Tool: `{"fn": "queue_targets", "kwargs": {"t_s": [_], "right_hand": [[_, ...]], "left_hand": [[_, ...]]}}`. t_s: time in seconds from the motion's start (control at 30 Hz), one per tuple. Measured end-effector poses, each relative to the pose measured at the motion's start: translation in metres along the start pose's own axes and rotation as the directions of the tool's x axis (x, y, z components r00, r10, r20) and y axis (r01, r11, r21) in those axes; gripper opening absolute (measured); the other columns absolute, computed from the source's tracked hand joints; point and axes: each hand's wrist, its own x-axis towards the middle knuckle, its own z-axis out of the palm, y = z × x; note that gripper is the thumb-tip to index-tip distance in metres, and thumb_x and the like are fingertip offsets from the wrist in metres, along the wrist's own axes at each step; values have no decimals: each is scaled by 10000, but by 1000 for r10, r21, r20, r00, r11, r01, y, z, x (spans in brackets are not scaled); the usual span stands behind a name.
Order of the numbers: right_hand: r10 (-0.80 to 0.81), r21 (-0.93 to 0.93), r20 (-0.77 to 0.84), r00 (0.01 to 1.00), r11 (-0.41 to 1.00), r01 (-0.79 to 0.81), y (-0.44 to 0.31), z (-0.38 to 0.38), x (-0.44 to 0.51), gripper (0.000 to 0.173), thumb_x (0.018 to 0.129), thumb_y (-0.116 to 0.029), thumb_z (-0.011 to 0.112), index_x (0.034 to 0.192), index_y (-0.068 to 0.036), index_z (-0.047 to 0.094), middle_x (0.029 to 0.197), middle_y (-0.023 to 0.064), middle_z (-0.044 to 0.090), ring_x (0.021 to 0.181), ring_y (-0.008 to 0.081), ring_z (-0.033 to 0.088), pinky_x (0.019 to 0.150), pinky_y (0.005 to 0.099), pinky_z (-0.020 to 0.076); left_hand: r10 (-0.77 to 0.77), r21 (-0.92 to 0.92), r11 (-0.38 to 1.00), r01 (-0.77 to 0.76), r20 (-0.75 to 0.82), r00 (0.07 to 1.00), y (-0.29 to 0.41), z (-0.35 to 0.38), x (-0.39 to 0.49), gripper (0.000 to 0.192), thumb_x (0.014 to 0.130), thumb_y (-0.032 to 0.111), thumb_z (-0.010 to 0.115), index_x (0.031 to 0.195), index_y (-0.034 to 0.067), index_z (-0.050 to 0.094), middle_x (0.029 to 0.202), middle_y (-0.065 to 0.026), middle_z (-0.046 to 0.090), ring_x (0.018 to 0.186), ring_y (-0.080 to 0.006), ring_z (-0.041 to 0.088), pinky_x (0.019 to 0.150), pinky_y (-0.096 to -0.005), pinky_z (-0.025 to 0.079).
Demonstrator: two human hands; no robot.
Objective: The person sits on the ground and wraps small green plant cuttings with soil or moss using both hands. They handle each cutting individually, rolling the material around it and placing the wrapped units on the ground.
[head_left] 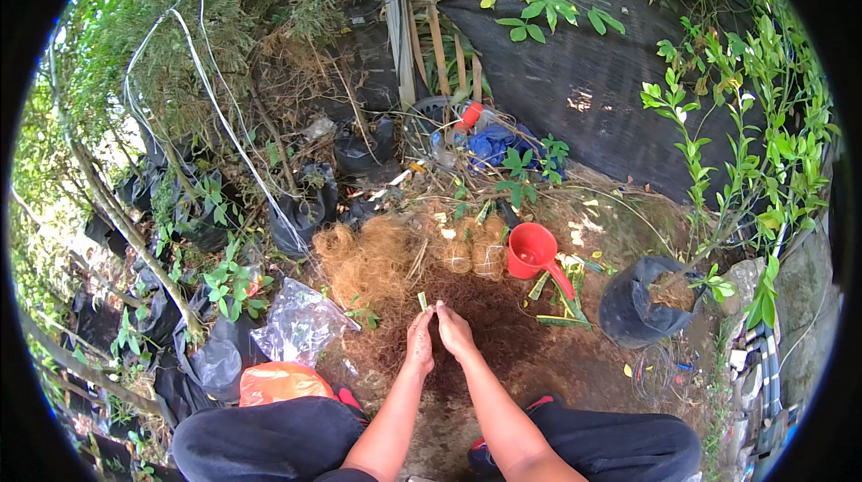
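My left hand (419, 342) and my right hand (456, 331) come together at the fingertips over a heap of dark brown fibrous planting material (502, 330). A short green-and-pale leaf cutting (422, 301) stands up from my left fingertips. My palms face each other, and whatever lies between them is hidden. Beyond my hands are two string-tied coir bundles (458, 257), with leaf pieces at their tops. Loose golden coir fibre (377, 256) is piled to their left. A red plastic dipper (532, 250) sits on the right, beside several cut variegated leaf pieces (571, 303).
Clear plastic sheeting (303, 320) and an orange plastic bag (283, 382) lie near my left knee. At right stands a black grow bag (640, 307) by coiled wire (652, 374). Black shade netting (572, 98) and a bottle with a red cap (469, 115) are behind.
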Motion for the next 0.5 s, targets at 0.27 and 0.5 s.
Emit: {"fn": "queue_targets", "kwargs": {"t_s": [0.27, 0.5], "right_hand": [[128, -182, 23, 992, 976, -121, -31, 5, -16, 840, 959, -758, 187, 1355, -154, 618, 1333, 261, 604, 1308, 449, 510, 1093, 494, 392], [42, 232, -143, 989, 973, -8, -24, 6, -17, 587, 1002, -577, 460, 1167, -82, 728, 1112, 209, 723, 1070, 363, 685, 905, 439, 502]], "left_hand": [[161, 11, 986, -165, 166, 973, 11, 11, -5, 400, 1101, 333, 364, 1227, 39, 604, 1147, -143, 677, 1058, -230, 644, 990, -365, 478], [124, 63, 987, -146, 271, 955, 15, 25, -7, 436, 1116, 369, 317, 1344, 61, 526, 1185, -173, 647, 1118, -224, 618, 1023, -369, 457]]}}
